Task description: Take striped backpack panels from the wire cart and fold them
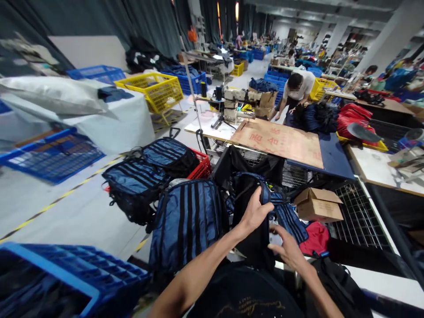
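Note:
A black and blue backpack (247,221) stands upright in front of my body, its dark side towards me. My left hand (254,213) is closed on its upper right edge, thumb pointing right. Lower down, my right hand (287,247) curls at the bag's right side, thumb and forefinger around a small whitish patch (275,239); I cannot make out whether that is a label or part of the bag. To the left is a blue backpack (188,221) with black stripes. Behind my right hand lies more striped blue fabric (289,216) beside red cloth (316,238).
More striped backpacks (137,176) lie by a red crate (200,163). A blue crate (76,274) stands at front left. Ahead are a sewing machine (233,104) and a wooden board (281,141); a cardboard box (318,204) is at right. A co-worker (300,86) bends over beyond.

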The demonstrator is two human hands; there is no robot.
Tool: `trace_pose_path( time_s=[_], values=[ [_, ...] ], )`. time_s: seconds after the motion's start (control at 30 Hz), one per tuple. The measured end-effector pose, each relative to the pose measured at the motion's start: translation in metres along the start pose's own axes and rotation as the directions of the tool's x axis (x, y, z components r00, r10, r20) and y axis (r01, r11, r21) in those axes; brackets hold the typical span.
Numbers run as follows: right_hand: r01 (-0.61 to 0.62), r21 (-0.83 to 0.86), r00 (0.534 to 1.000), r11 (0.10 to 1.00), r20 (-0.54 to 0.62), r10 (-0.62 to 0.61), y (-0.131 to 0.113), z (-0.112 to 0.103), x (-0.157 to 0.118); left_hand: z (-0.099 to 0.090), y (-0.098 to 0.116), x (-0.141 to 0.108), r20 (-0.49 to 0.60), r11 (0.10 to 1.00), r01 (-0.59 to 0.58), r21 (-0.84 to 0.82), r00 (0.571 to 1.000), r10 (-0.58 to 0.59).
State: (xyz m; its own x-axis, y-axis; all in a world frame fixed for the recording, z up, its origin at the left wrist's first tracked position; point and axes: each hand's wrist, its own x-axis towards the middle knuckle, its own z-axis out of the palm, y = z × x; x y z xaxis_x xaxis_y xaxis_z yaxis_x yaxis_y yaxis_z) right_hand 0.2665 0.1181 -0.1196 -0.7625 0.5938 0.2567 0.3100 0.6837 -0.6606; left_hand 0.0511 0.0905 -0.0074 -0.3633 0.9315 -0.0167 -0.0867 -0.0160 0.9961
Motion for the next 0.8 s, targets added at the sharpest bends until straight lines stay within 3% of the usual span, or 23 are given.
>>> trace_pose_path(
  time_s=[0.07, 0.17, 0.27, 0.33, 0.43, 0.5, 0.57, 0.7, 0.73, 0.8],
  values=[
    [-0.003, 0.002, 0.991, 1.0, -0.131, 0.003, 0.008, -0.035, 0.018, 0.005, 0.018, -0.007, 0.139, 0.998, -0.019, -0.059, 0.99, 0.027],
    [-0.011, -0.151, 0.939, 0.989, -0.341, -0.041, 0.013, -0.098, 0.051, 0.007, 0.046, -0.018, 0.324, 0.996, -0.005, -0.094, 0.946, 0.035],
    [0.033, -0.251, 0.925, 0.967, -0.36, -0.125, 0.012, -0.151, 0.073, -0.001, 0.063, -0.027, 0.468, 0.997, 0.02, -0.07, 0.884, 0.015],
    [0.064, -0.26, 0.942, 0.963, -0.302, -0.144, 0.009, -0.172, 0.076, -0.013, 0.066, -0.03, 0.51, 0.998, 0.042, -0.048, 0.86, -0.012],
    [-0.03, -0.097, 0.999, 0.995, -0.016, 0.029, 0.002, -0.175, 0.067, -0.036, 0.062, -0.032, 0.52, 0.999, 0.026, 0.042, 0.853, -0.044],
    [-0.182, 0.057, 0.955, 0.982, 0.249, 0.163, -0.004, -0.166, 0.058, -0.055, 0.054, -0.032, 0.522, 0.988, -0.021, 0.155, 0.85, -0.064],
    [-0.304, 0.15, 0.882, 0.941, 0.418, 0.218, -0.012, -0.155, 0.05, -0.074, 0.044, -0.03, 0.491, 0.957, -0.064, 0.284, 0.867, -0.088],
    [-0.389, 0.215, 0.787, 0.896, 0.583, 0.201, -0.025, -0.144, 0.041, -0.11, 0.023, -0.027, 0.398, 0.909, -0.048, 0.415, 0.908, -0.134],
    [-0.375, 0.206, 0.79, 0.904, 0.581, 0.196, -0.025, -0.143, 0.04, -0.116, 0.019, -0.028, 0.413, 0.912, -0.022, 0.409, 0.896, -0.164],
    [-0.306, 0.134, 0.851, 0.942, 0.482, 0.208, -0.021, -0.141, 0.042, -0.121, 0.012, -0.032, 0.497, 0.928, 0.039, 0.371, 0.835, -0.234]
  ],
)
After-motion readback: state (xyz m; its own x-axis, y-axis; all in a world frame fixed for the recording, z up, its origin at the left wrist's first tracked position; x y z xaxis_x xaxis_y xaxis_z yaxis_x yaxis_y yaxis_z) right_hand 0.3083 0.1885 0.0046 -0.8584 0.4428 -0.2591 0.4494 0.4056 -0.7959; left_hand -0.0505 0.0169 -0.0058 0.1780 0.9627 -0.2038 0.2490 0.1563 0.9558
